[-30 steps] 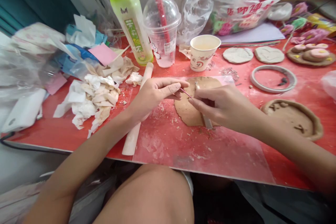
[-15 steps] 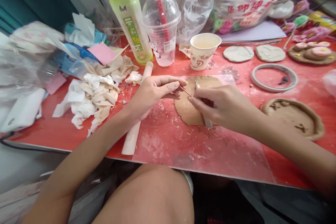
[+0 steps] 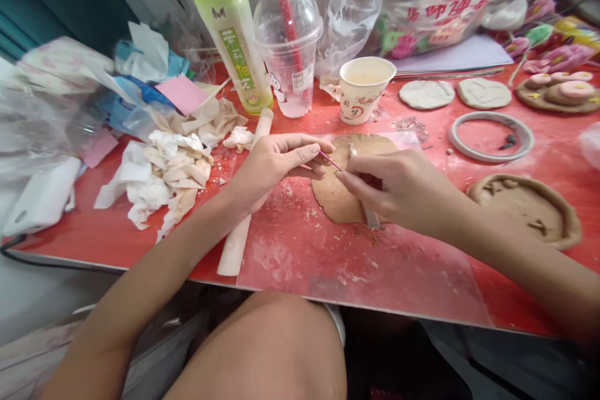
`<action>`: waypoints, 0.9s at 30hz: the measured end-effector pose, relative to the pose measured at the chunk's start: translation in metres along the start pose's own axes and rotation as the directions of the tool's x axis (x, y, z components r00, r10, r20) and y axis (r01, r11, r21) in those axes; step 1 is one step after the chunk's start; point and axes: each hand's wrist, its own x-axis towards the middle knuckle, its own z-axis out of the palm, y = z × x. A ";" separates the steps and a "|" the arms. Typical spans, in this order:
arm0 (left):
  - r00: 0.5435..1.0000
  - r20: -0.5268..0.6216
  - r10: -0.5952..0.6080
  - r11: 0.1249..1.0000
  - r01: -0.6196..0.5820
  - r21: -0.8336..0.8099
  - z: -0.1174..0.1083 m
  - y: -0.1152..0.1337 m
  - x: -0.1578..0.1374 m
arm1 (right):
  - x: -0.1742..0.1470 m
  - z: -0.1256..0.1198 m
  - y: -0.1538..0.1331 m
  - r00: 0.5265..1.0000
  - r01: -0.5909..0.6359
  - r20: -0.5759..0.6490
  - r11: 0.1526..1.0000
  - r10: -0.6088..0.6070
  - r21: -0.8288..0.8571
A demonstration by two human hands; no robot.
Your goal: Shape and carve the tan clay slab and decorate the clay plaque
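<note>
Head view, looking down at a red table [image 3: 509, 287]: a person's two bare hands meet over a flat tan clay slab [image 3: 335, 203], which lies on a clear plastic sheet [image 3: 328, 269]. L hand [image 3: 287, 164] pinches one end of a thin pink stick [image 3: 330, 161] btwn thumb & fingers; R hand [image 3: 396, 182] nips the other end in its fingertips. A flat grey strip [image 3: 372, 217] shows below the R hand; can't tell if it's gripped too or just resting on the slab. Pale rolling pin [image 3: 237, 244] lies along the sheet's L edge, partly hidden by the L hand. Paper cup [image 3: 363, 100] stands behind the slab; rimmed clay dish [image 3: 529, 209] sits to the R. Step in hand is prob. fine work on the stick itself, not the slab. Next move calls for a light, steady pinch & fingertips kept off the soft-looking slab.
</note>
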 end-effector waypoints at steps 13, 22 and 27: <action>0.997 0.071 0.007 0.999 -0.004 -0.046 0.000 0.000 -0.001 | 0.000 0.001 0.000 0.997 -0.046 0.067 0.999 0.045 0.013; 1.000 0.000 0.031 1.000 -0.031 0.002 -0.002 -0.002 0.001 | 0.000 0.000 -0.002 0.992 -0.084 0.097 0.996 0.082 0.022; 0.998 -0.017 0.061 0.998 -0.061 0.002 -0.002 -0.002 0.001 | 0.000 0.000 -0.002 0.993 -0.083 0.088 0.997 0.083 -0.002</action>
